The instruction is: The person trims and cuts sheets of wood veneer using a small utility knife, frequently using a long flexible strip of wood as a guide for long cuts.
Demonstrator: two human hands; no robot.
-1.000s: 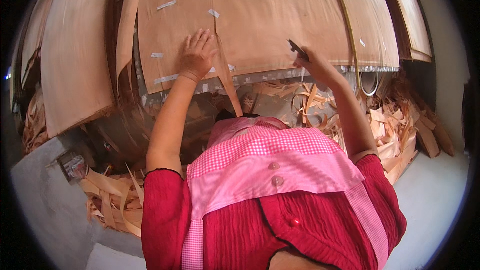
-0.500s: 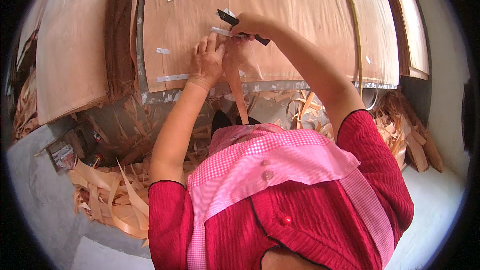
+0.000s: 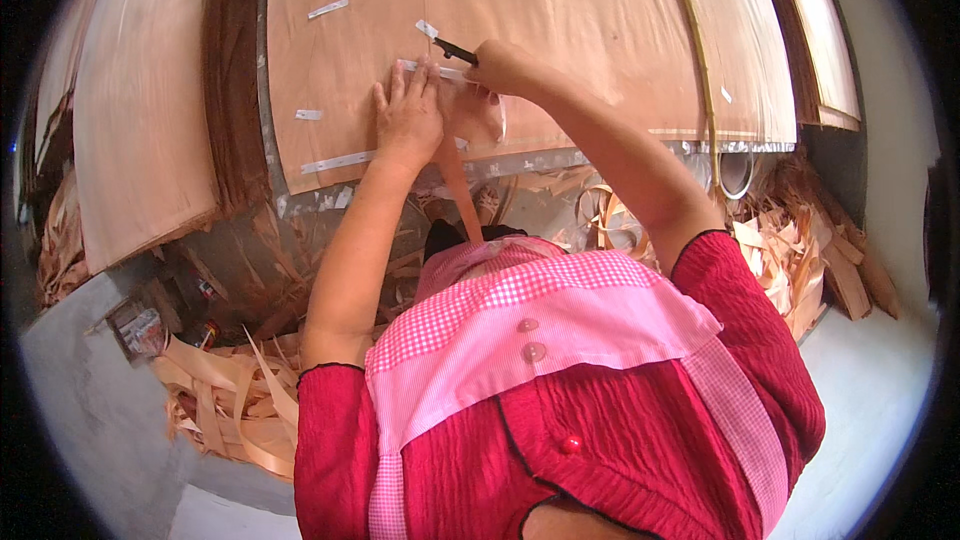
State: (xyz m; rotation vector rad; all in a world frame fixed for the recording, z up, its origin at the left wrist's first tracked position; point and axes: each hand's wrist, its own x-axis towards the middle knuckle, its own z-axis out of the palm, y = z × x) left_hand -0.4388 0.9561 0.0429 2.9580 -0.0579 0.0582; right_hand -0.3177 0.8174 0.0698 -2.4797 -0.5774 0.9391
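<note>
A wide sheet of tan wood veneer (image 3: 560,30) lies before me, with short white tape strips (image 3: 328,8) stuck on it. My left hand (image 3: 412,115) is open and pressed flat on the sheet, fingers stretched forward beside a tape strip. Close to its right, my right hand (image 3: 505,70) is closed on a slim black utility knife (image 3: 455,50), whose tip points left toward a tape strip near the seam. A white tape piece (image 3: 502,120) hangs under the right hand. From beneath my hands a narrow veneer strip (image 3: 457,190) runs down toward my apron.
More veneer stacks stand at the left (image 3: 140,90) and far right (image 3: 815,30). A thin bamboo-like stick (image 3: 707,70) lies across the sheet. Veneer scraps (image 3: 235,400) heap on the floor at lower left, and another scrap pile (image 3: 785,260) lies at right.
The utility knife has turned and shows less of its length, its rear end now hidden by my right hand. My left hand has shifted slightly, fingers spread by the tape. The view has moved slightly.
</note>
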